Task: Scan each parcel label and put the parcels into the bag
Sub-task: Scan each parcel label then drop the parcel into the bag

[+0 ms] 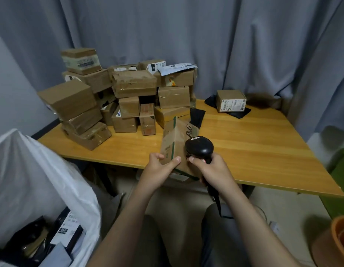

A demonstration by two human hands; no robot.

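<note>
My left hand (160, 170) grips the near end of a brown cardboard parcel (175, 137) with green tape, tilted up over the front edge of the table. My right hand (211, 168) holds a black handheld scanner (199, 147) by its handle, its head right beside the parcel's right side. A big white plastic bag (42, 178) stands open at the lower left, with black and white parcels inside. A pile of several brown parcels (117, 97) fills the table's left and back.
The wooden table (254, 143) carries one labelled box (230, 100) on a black pouch at the back right. Grey curtains hang behind. A green bin (340, 170) and an orange pot (339, 239) stand at the right. My knees are below.
</note>
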